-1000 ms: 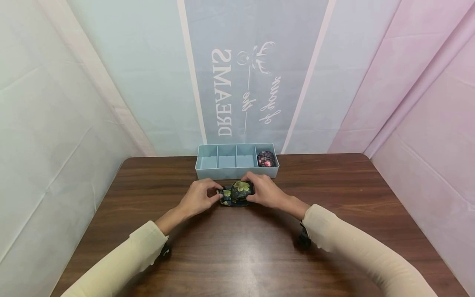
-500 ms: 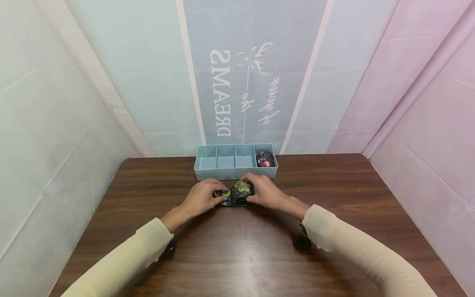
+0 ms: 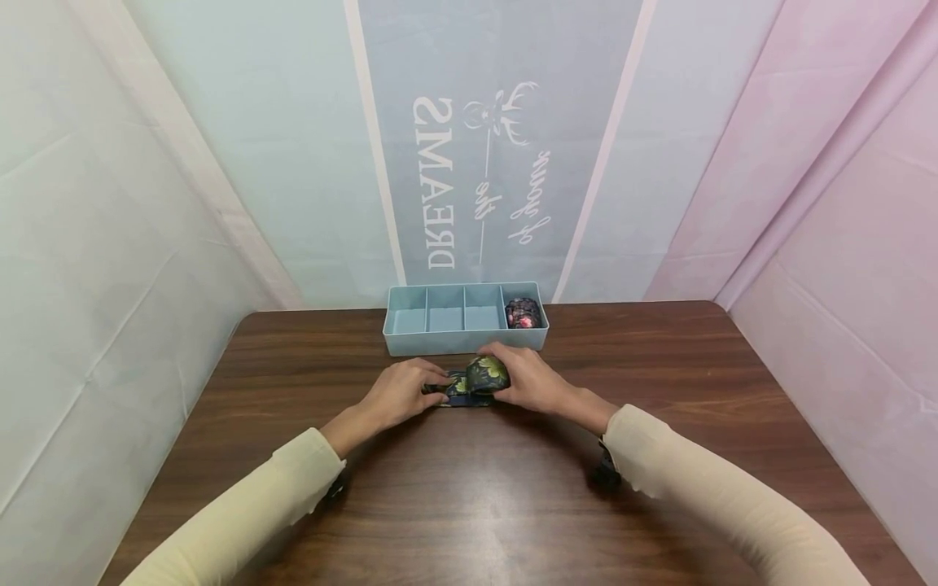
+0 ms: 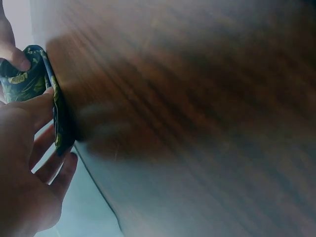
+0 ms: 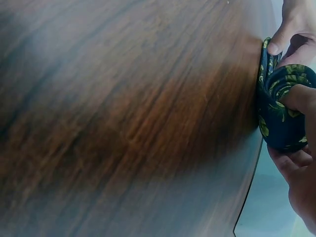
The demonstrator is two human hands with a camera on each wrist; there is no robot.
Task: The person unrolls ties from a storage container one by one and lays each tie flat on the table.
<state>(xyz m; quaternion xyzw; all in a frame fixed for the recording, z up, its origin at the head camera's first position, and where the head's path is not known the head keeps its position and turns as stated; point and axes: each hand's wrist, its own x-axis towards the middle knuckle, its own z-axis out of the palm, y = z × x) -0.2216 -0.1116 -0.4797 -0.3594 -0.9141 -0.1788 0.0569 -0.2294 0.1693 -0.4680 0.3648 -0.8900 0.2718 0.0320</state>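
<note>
A dark navy necktie point(image 3: 487, 373) with green and yellow flowers is rolled into a thick coil, with a short flat tail lying on the table to its left. My right hand point(image 3: 531, 378) grips the coil, thumb at the near side and fingers over the far side. At the tail, my left hand point(image 3: 396, 395) pinches the fabric between thumb and fingers. The right wrist view shows the spiral layers of the coiled necktie point(image 5: 284, 113) with the right thumb pressed at its end. In the left wrist view, the flat necktie tail point(image 4: 60, 128) stands against the left fingers.
Just behind the hands stands a light blue box point(image 3: 465, 342) with several compartments in a row. Its rightmost compartment holds a dark rolled fabric piece with pink flowers point(image 3: 523, 313). The brown wooden table point(image 3: 469, 496) ends at a printed cloth backdrop point(image 3: 484, 163).
The coil has shifted slightly right and tipped, with the right hand. My left hand has moved a little right along the tail and covers more of its end.
</note>
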